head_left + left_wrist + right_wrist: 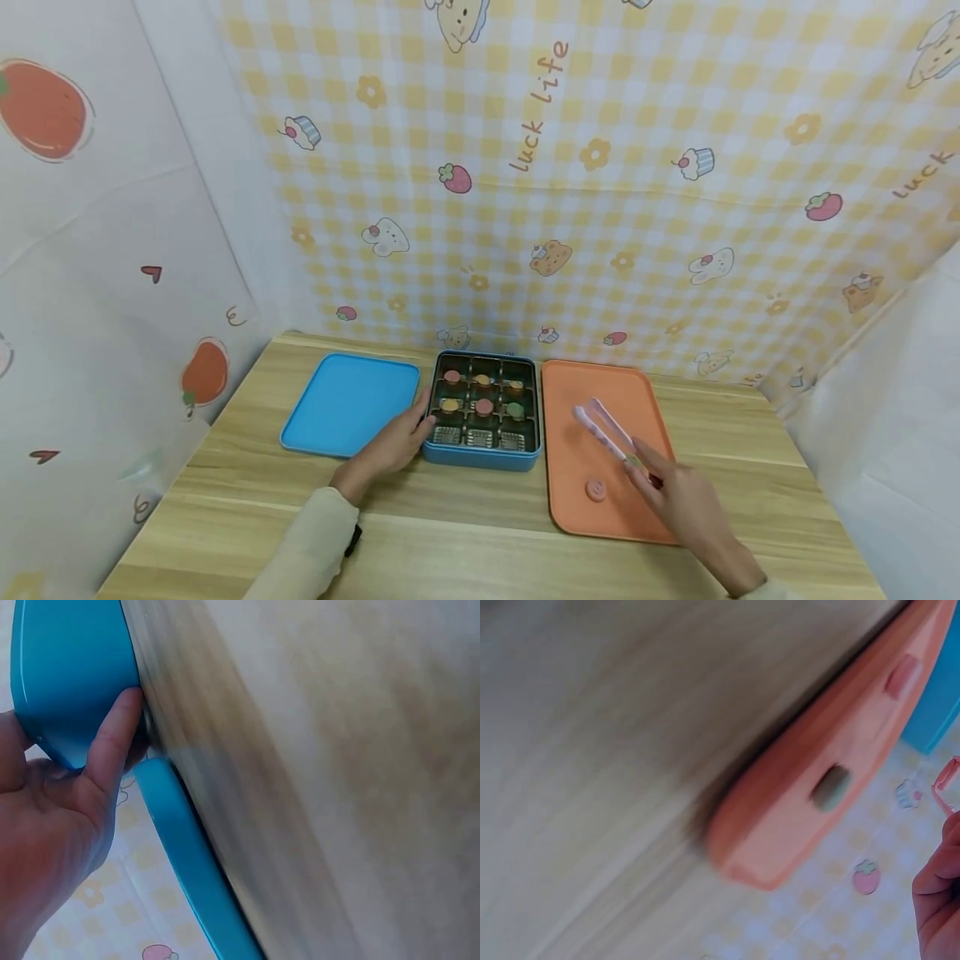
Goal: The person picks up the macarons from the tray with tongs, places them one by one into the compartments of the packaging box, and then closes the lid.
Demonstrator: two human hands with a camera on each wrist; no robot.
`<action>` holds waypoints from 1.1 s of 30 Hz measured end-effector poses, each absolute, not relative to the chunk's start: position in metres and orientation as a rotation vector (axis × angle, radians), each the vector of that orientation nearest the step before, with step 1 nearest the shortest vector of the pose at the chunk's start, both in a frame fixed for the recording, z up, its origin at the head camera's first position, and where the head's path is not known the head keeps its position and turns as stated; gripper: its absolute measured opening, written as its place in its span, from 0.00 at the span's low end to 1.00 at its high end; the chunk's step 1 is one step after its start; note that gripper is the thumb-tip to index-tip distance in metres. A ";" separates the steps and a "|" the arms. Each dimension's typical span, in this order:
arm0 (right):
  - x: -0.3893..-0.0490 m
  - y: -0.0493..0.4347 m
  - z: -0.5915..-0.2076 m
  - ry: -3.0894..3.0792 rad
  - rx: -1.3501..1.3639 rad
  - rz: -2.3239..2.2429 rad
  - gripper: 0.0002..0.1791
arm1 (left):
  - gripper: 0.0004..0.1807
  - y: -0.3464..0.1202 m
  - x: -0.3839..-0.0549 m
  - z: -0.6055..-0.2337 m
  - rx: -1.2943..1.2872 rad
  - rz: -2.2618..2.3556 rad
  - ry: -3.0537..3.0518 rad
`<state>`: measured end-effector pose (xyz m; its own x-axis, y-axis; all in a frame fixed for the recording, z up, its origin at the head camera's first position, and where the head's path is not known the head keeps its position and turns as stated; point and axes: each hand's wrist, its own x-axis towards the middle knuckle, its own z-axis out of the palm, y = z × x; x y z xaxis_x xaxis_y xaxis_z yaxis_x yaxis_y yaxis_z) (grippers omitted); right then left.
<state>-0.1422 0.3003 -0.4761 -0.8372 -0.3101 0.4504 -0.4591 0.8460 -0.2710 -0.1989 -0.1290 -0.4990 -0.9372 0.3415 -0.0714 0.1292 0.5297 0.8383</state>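
My left hand rests against the left side of a blue box, thumb at the rim; in the left wrist view a straight finger lies along its wall. The box has a divided dark insert. Small round colored pieces, such as a pink disc and a green disc, sit in its back and middle rows. Ridged floors show in the front row. Over an orange tray, my right hand holds pink tongs, tips apart with nothing between them. A pink button-like disc lies on the tray. A green piece is there too, mostly hidden in the head view.
A flat blue lid lies on the wooden table left of the box. The tray stands close to the box's right side. A yellow checked cloth hangs behind the table, with white cloth at both sides.
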 end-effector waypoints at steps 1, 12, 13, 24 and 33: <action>-0.142 0.297 -0.475 -2.621 0.586 0.538 0.23 | 0.34 -0.130 -0.199 -0.499 0.399 1.359 2.527; -0.149 0.255 -0.469 -2.604 0.666 0.603 0.24 | 0.33 -0.139 -0.201 -0.497 0.476 1.379 2.392; -0.149 0.251 -0.469 -2.613 0.665 0.610 0.24 | 0.33 -0.139 -0.201 -0.497 0.463 1.384 2.384; -0.149 0.213 -0.470 -2.690 0.732 0.675 0.23 | 0.36 -0.139 -0.199 -0.492 0.366 1.503 2.262; -0.152 0.186 -0.468 -2.776 0.811 0.701 0.25 | 0.35 -0.139 -0.199 -0.494 0.361 1.553 2.231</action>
<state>-0.1519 0.1860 -0.4682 -0.8386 -0.4663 0.2815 -0.5440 0.7421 -0.3915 -0.1992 -0.1391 -0.4937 -0.8879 0.4262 -0.1731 -0.0145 0.3501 0.9366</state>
